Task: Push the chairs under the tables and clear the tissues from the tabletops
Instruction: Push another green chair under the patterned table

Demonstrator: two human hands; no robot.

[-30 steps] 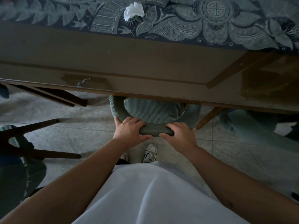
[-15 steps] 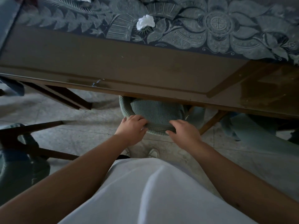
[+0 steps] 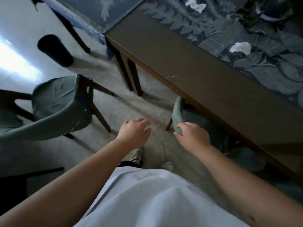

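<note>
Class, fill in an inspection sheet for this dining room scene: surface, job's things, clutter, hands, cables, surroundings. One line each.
Surface: patterned tabletop with a plain brown border.
Job's things: crumpled tissue and another tissue on the tabletop; green chair pushed under the table; second green chair out on the floor at the left.
Clutter: nothing seen besides the tissues.
Hands: left hand open, in the air; right hand open, resting on the pushed-in chair's back.
Cables: nothing seen.
Surroundings: pale floor; neighbouring table at upper left.
</note>
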